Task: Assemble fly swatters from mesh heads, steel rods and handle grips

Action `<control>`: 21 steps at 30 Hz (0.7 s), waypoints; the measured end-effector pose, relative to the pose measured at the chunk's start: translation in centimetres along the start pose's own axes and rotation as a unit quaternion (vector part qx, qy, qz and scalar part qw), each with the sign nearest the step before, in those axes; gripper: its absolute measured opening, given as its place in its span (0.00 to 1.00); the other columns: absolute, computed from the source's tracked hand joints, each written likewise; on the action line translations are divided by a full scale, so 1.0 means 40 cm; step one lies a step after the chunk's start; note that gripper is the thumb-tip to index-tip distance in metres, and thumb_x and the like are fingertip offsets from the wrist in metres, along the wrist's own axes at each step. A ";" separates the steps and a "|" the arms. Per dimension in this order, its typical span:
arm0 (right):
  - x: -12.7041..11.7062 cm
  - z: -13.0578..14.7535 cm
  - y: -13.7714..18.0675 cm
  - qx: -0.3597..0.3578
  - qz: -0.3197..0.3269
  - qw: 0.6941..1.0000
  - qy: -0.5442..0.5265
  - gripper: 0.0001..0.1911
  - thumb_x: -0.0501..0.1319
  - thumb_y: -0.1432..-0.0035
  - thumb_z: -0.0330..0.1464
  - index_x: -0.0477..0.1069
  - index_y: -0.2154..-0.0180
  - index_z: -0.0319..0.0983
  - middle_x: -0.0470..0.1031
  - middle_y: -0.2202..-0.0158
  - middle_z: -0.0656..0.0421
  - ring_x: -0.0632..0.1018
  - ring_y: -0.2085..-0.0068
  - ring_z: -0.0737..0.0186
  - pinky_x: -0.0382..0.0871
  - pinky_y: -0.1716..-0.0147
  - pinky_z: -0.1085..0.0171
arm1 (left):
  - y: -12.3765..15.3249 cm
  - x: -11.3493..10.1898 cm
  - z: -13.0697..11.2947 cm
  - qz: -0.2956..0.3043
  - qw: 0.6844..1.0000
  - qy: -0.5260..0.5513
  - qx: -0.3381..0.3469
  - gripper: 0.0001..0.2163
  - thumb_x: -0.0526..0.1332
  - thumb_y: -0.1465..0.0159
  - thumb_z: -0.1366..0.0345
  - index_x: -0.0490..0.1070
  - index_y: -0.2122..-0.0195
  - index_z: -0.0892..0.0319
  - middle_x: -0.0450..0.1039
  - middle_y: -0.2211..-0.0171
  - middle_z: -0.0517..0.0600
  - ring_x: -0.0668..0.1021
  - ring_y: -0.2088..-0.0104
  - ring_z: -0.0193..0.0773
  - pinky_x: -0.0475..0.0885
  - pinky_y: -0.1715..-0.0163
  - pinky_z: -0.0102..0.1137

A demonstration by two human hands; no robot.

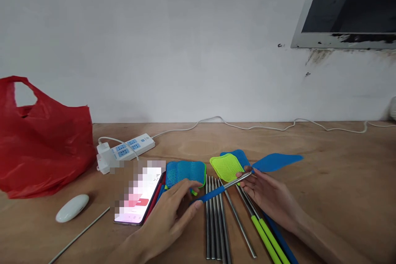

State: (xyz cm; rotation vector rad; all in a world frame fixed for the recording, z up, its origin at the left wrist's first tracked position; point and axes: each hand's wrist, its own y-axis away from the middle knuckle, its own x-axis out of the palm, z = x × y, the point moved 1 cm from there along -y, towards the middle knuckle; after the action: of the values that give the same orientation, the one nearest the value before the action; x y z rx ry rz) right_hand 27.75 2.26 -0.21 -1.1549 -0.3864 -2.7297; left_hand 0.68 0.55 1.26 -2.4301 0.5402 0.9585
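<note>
Tabletop: red bag, contents hidden; fingers of both hands hold a blue swatter.

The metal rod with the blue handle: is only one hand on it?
No, the left hand holds its blue handle, the right hand its metal end.

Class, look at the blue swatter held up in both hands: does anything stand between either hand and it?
Nothing visible does. The left hand grasps its blue handle, and the right hand touches its metal rod near the blue head. The loose rods lie beneath, not between.
</note>
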 end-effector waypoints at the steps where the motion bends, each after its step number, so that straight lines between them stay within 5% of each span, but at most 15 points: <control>1: 0.006 -0.005 0.003 -0.008 0.005 1.000 0.012 0.12 0.74 0.51 0.36 0.81 0.63 0.39 0.84 0.63 0.54 0.82 0.64 0.61 0.76 0.63 0.67 | 0.001 0.005 0.002 0.018 1.000 0.003 -0.015 0.12 0.55 0.28 0.58 0.65 0.45 0.50 0.73 0.59 0.47 0.75 0.62 0.39 0.69 0.60 0.32; 5: 0.023 -0.022 0.005 -0.027 0.006 0.997 0.073 0.14 0.73 0.48 0.37 0.79 0.59 0.43 0.84 0.59 0.56 0.82 0.63 0.63 0.75 0.63 0.67 | 0.001 0.017 0.006 0.066 0.994 0.046 -0.072 0.14 0.54 0.29 0.53 0.68 0.46 0.49 0.72 0.67 0.44 0.74 0.67 0.37 0.68 0.66 0.29; 11: 0.020 -0.003 -0.012 -0.064 -0.040 0.994 0.084 0.13 0.73 0.51 0.42 0.80 0.67 0.40 0.83 0.63 0.55 0.81 0.63 0.59 0.74 0.63 0.64 | -0.016 0.007 0.001 0.051 0.986 0.136 -0.081 0.11 0.53 0.29 0.56 0.70 0.52 0.51 0.75 0.60 0.46 0.76 0.59 0.39 0.71 0.60 0.30; 21: 0.104 -0.029 0.057 -0.079 -0.062 0.990 0.098 0.16 0.75 0.55 0.42 0.81 0.66 0.40 0.81 0.67 0.58 0.79 0.66 0.61 0.75 0.65 0.65 | -0.005 0.002 -0.058 0.026 0.995 0.068 -0.066 0.10 0.54 0.28 0.56 0.69 0.49 0.47 0.77 0.56 0.46 0.77 0.56 0.41 0.73 0.56 0.34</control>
State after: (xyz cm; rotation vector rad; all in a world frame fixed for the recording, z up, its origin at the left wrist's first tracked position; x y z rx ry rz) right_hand 24.64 -0.42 2.42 -0.9103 -0.2270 -2.9957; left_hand 2.04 -0.57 2.75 -2.6253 0.6087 0.8802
